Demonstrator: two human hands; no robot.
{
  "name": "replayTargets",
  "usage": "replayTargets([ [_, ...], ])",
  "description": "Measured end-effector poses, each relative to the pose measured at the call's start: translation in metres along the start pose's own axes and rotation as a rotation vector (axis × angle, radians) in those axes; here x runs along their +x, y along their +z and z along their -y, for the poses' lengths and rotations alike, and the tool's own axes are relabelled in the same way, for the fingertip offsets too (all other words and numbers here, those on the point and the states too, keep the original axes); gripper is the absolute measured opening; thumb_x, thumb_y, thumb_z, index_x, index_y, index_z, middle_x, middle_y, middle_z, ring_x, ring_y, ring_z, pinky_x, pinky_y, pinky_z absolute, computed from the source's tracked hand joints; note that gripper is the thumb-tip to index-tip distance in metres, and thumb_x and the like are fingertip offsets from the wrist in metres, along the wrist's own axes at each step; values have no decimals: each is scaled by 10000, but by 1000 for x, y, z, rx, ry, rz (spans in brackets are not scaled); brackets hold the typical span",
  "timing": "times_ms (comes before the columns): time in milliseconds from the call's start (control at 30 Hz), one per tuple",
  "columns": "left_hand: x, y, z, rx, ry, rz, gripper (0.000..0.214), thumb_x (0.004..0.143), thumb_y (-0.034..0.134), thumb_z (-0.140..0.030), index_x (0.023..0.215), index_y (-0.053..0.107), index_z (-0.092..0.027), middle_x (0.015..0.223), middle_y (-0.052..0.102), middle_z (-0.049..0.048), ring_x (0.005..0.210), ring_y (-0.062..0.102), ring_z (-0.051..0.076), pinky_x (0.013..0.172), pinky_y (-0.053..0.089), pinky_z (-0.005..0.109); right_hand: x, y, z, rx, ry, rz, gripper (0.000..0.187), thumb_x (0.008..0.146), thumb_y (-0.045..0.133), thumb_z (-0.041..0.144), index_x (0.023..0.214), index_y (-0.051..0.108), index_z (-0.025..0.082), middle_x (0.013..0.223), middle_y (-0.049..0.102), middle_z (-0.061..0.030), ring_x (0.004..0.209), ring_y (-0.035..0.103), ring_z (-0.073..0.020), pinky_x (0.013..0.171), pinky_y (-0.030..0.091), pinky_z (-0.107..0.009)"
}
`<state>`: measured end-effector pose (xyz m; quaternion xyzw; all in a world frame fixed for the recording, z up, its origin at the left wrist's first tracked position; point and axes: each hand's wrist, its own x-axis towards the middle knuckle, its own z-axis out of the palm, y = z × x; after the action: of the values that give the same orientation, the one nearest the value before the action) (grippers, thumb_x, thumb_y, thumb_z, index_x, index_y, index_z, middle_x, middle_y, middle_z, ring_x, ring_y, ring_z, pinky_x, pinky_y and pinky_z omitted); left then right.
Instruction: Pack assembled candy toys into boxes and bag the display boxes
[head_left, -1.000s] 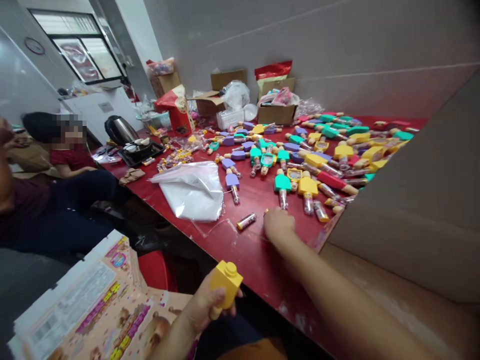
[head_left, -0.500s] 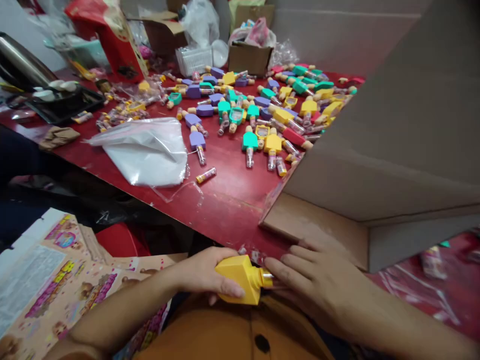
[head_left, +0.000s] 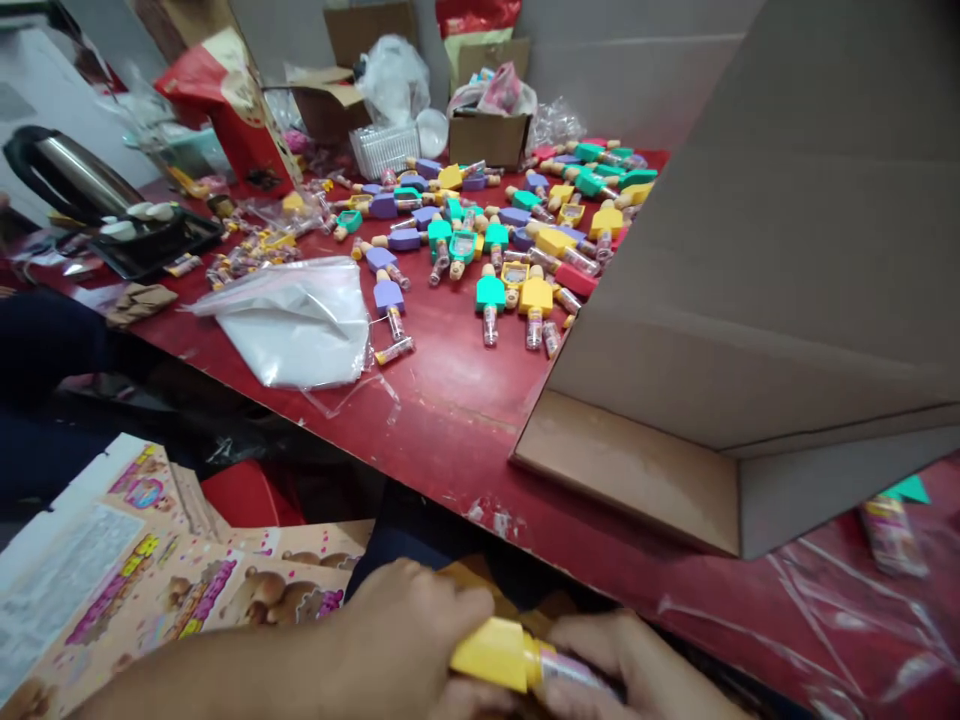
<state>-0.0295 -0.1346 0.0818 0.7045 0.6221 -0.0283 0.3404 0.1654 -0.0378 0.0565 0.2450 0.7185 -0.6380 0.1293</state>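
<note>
At the bottom of the view, below the table's edge, my left hand is closed round a yellow block-shaped toy body. My right hand is closed on a clear tube of small candies that sits in the neck of the yellow body. Both hands are close together over my lap. On the red table beyond lie several finished toys in purple, green, yellow and red, each with a tube sticking out.
A large brown cardboard box lies on its side at the right. A pile of clear plastic bags lies left of centre. Printed cartons lie at the lower left. A kettle, tray and small boxes stand at the back.
My hands with the yellow toy and tube have dropped lower and nearer to me, below the table's edge. A second ago my right hand was out on the table by the loose tubes.
</note>
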Motion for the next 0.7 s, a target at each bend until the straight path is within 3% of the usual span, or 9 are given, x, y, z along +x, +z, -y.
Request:
replayTargets([
  [100,8,5,5,-15,23,-53,370,781,567,-558,854,595,-196,690,646,35,596,610,201,486,342,250,7,-8,0,52,71,37,614,795,429,715,754,572,119,665,481,-21,599,403,-133,506,263,-222],
  [300,11,26,11,-37,153,28,328,831,523,-517,821,554,-190,706,654,25,636,627,201,539,395,263,-3,-4,-9,-131,-85,49,321,863,454,415,694,514,149,607,480,3,532,377,-107,484,229,-227],
  [700,12,27,4,97,66,264,357,831,528,-525,932,573,-186,780,679,78,662,650,257,538,447,299,11,8,-30,146,33,215,476,814,477,598,688,503,140,603,416,15,543,346,-107,470,225,-219],
])
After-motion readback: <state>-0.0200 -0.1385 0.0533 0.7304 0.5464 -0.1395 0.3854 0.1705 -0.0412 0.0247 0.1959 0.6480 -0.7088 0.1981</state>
